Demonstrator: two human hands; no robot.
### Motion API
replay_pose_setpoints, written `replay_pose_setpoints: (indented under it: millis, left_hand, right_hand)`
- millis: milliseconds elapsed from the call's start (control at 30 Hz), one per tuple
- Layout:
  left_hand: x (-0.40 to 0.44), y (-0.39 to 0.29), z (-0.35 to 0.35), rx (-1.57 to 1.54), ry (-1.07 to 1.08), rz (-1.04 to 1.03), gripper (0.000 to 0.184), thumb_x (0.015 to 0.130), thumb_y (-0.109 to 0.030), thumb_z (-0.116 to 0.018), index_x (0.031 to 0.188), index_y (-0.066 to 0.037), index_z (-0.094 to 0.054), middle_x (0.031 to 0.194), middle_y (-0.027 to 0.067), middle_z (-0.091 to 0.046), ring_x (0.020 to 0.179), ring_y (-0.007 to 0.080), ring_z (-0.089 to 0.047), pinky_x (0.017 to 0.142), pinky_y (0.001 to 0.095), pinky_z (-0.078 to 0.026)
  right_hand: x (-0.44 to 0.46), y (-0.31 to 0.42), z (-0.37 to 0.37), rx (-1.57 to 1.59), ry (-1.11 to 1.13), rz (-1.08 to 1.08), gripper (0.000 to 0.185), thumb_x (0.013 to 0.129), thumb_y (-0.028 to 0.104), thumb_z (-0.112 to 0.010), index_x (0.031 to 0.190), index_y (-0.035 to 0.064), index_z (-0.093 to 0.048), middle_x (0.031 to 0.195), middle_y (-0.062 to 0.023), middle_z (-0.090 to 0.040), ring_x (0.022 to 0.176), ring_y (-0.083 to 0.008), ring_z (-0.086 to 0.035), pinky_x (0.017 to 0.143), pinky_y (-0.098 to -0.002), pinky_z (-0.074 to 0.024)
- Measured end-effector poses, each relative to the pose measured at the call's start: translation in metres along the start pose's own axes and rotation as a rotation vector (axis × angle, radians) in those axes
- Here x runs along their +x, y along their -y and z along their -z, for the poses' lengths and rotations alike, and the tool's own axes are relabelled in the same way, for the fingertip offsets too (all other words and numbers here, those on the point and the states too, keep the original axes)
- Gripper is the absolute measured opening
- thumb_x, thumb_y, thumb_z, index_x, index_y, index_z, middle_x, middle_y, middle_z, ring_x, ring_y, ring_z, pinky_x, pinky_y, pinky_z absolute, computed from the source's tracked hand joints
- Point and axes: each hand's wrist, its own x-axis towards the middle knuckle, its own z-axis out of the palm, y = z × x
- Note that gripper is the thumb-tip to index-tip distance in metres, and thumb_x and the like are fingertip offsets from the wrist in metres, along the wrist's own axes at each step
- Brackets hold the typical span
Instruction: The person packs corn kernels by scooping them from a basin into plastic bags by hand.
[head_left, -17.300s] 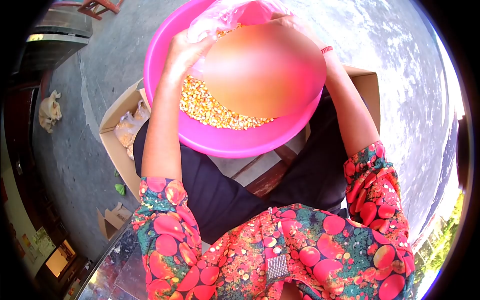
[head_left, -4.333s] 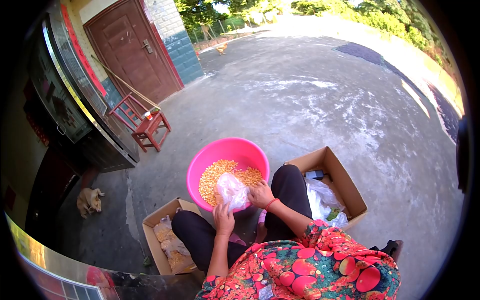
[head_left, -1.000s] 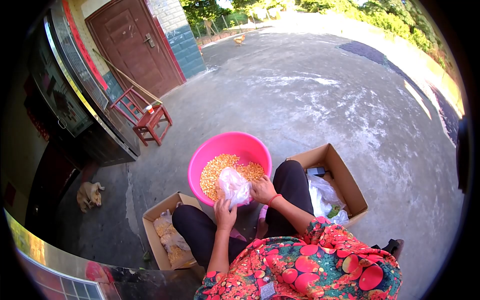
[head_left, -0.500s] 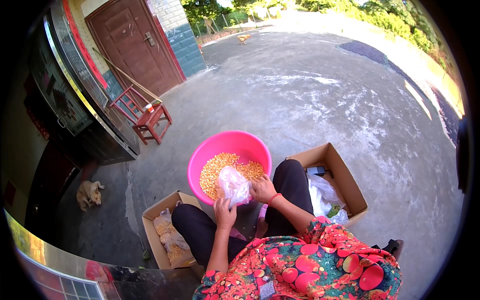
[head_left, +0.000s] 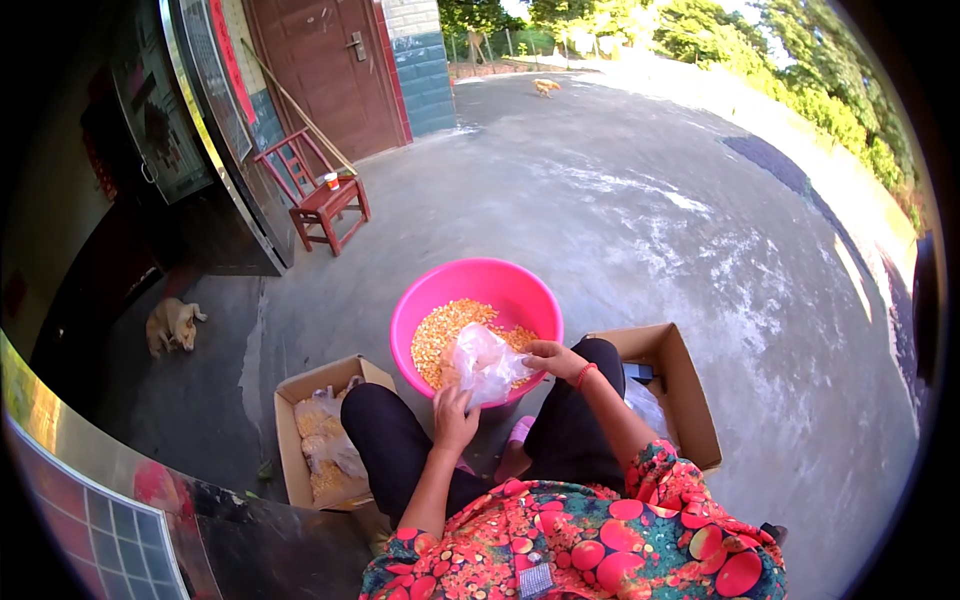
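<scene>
A clear plastic bag (head_left: 484, 366) hangs over the near side of a pink basin (head_left: 402, 322). Loose yellow corn kernels (head_left: 445, 328) lie inside the basin. My left hand (head_left: 455, 418) grips the bag's lower left edge with bent fingers. At the bag's right edge, my right hand (head_left: 556, 359), with a red band at the wrist, pinches the plastic. Whether the bag holds anything is hard to make out.
A cardboard box (head_left: 290, 440) with bags of kernels stands left of my legs; another box (head_left: 690, 400) with plastic bags stands right. Farther off are a red chair (head_left: 325, 205) holding a cup (head_left: 332, 181), a lying dog (head_left: 174, 325) and a chicken (head_left: 546, 88).
The bag is spread wider, with my right hand farther from my left. My view has shifted, so the basin sits a little farther right in it.
</scene>
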Motion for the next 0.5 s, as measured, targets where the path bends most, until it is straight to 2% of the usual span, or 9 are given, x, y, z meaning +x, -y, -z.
replay_pose_setpoints:
  millis: [67, 100, 167, 200, 233, 300, 367, 433, 500]
  left_hand:
    - [0.000, 0.000, 0.001, 0.008, 0.003, -0.017, 0.028, 0.070, -0.015, -0.066, 0.095, -0.001, -0.064, 0.100, 0.0182, -0.056, 0.104, 0.0381, -0.048, 0.097, 0.0449, -0.034]
    - [0.001, -0.002, 0.003, 0.007, -0.004, -0.007, 0.028, 0.070, -0.015, -0.066, 0.095, -0.001, -0.064, 0.100, 0.0182, -0.056, 0.104, 0.0381, -0.048, 0.097, 0.0449, -0.034]
    - [0.002, -0.007, 0.007, -0.038, -0.017, -0.009, 0.026, 0.070, -0.013, -0.065, 0.093, -0.001, -0.064, 0.100, 0.0177, -0.056, 0.104, 0.0371, -0.049, 0.097, 0.0447, -0.034]
    - [0.003, -0.007, 0.006, -0.039, -0.023, -0.003, 0.026, 0.070, -0.013, -0.065, 0.093, -0.001, -0.064, 0.100, 0.0177, -0.056, 0.104, 0.0371, -0.049, 0.097, 0.0447, -0.034]
    - [0.002, -0.007, 0.006, -0.034, -0.029, -0.001, 0.026, 0.070, -0.013, -0.065, 0.093, -0.001, -0.064, 0.101, 0.0176, -0.056, 0.104, 0.0366, -0.049, 0.097, 0.0446, -0.034]
    - [0.000, -0.006, 0.007, -0.028, -0.039, 0.015, 0.026, 0.069, -0.013, -0.065, 0.093, -0.001, -0.064, 0.101, 0.0174, -0.056, 0.104, 0.0361, -0.049, 0.097, 0.0446, -0.034]
    - [0.001, -0.006, 0.007, -0.034, -0.058, -0.035, 0.027, 0.069, -0.012, -0.065, 0.093, -0.001, -0.064, 0.101, 0.0175, -0.056, 0.104, 0.0356, -0.050, 0.097, 0.0446, -0.035]
    - [0.001, -0.004, 0.006, -0.036, -0.055, -0.034, 0.026, 0.069, -0.012, -0.065, 0.093, -0.001, -0.064, 0.101, 0.0176, -0.056, 0.103, 0.0352, -0.050, 0.097, 0.0446, -0.035]
    - [0.001, -0.002, 0.005, -0.040, -0.050, -0.040, 0.026, 0.069, -0.012, -0.065, 0.092, -0.001, -0.063, 0.101, 0.0177, -0.056, 0.103, 0.0349, -0.050, 0.097, 0.0446, -0.035]
  right_hand:
    - [0.008, 0.000, 0.005, 0.089, 0.032, 0.076, 0.022, 0.082, 0.008, -0.064, 0.103, 0.0033, -0.061, 0.087, 0.0001, -0.062, 0.077, -0.0087, -0.058, 0.070, -0.0220, -0.0473]
    - [0.009, 0.007, 0.007, 0.081, 0.042, 0.072, 0.022, 0.082, 0.008, -0.064, 0.103, 0.0033, -0.061, 0.087, 0.0001, -0.062, 0.077, -0.0087, -0.058, 0.070, -0.0220, -0.0473]
    - [0.011, 0.030, 0.011, 0.300, -0.027, 0.057, 0.014, 0.079, 0.000, -0.064, 0.093, 0.0048, -0.062, 0.084, 0.0009, -0.062, 0.075, -0.0088, -0.059, 0.069, -0.0229, -0.0482]
    - [0.021, 0.032, 0.018, 0.266, -0.036, 0.041, 0.010, 0.080, -0.002, -0.062, 0.087, 0.0057, -0.060, 0.082, 0.0004, -0.062, 0.075, -0.0089, -0.059, 0.068, -0.0237, -0.0485]
    - [0.024, 0.050, 0.018, 0.262, -0.031, 0.038, 0.010, 0.080, -0.002, -0.062, 0.087, 0.0057, -0.060, 0.082, 0.0004, -0.062, 0.075, -0.0089, -0.059, 0.068, -0.0237, -0.0485]
    - [0.028, 0.090, 0.014, 0.209, -0.040, 0.192, 0.012, 0.080, -0.003, -0.060, 0.090, 0.0041, -0.061, 0.082, 0.0000, -0.061, 0.075, -0.0089, -0.059, 0.069, -0.0240, -0.0483]
    - [0.019, 0.128, 0.002, 0.183, -0.022, 0.256, 0.011, 0.082, -0.002, -0.059, 0.092, 0.0032, -0.061, 0.081, 0.0001, -0.061, 0.075, -0.0094, -0.059, 0.071, -0.0240, -0.0484]
    - [0.019, 0.134, -0.003, 0.159, -0.007, 0.325, 0.010, 0.084, -0.001, -0.058, 0.094, 0.0024, -0.060, 0.080, 0.0002, -0.061, 0.074, -0.0099, -0.060, 0.072, -0.0240, -0.0484]
    - [0.025, 0.127, -0.004, 0.250, -0.089, 0.376, 0.016, 0.085, 0.006, -0.061, 0.100, 0.0031, -0.059, 0.088, -0.0019, -0.062, 0.080, -0.0094, -0.059, 0.073, -0.0248, -0.0475]
